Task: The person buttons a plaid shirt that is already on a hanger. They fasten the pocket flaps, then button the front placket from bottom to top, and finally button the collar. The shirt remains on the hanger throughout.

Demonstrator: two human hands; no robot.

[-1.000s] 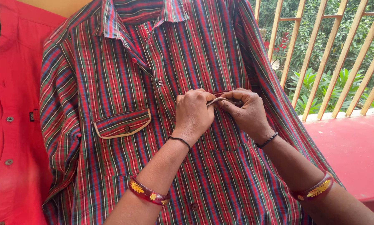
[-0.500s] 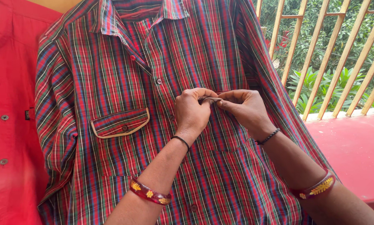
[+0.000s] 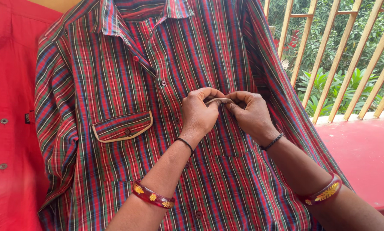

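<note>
Plaid shirt: the big red, blue and green checked shirt (image 3: 127,85) hangs spread out behind both your hands and fills most of the view; its collar is well above your knuckles and its placket runs down just left of your left hand.
Red shirt: a plain red shirt (image 3: 7,128) with dark buttons hangs well to the left of your left hand, touching the plaid shirt's sleeve.
Railing: pale wooden bars (image 3: 329,64) stand up and to the right of your right hand, with green leaves behind them.
Ledge: a red painted ledge (image 3: 363,149) lies to the right of your right forearm, below the railing.
Flapped pocket: a pocket with a tan-edged flap (image 3: 122,127) and one button sits to the left of your left hand, near your wrist's height.
Left hand: your left hand (image 3: 199,112) is clenched, thumb and forefinger pinching the tan-trimmed flap.
Right hand: your right hand (image 3: 251,113) is clenched too, fingertips gripping the same flap from the other side, nearly touching the left.
Pinched flap: the tan-trimmed pocket flap (image 3: 220,100) is lifted off the shirt front, right between your two hands.
Bangles: a red bangle with gold leaves (image 3: 152,196) rings each forearm, below a thin black wrist cord.
</note>
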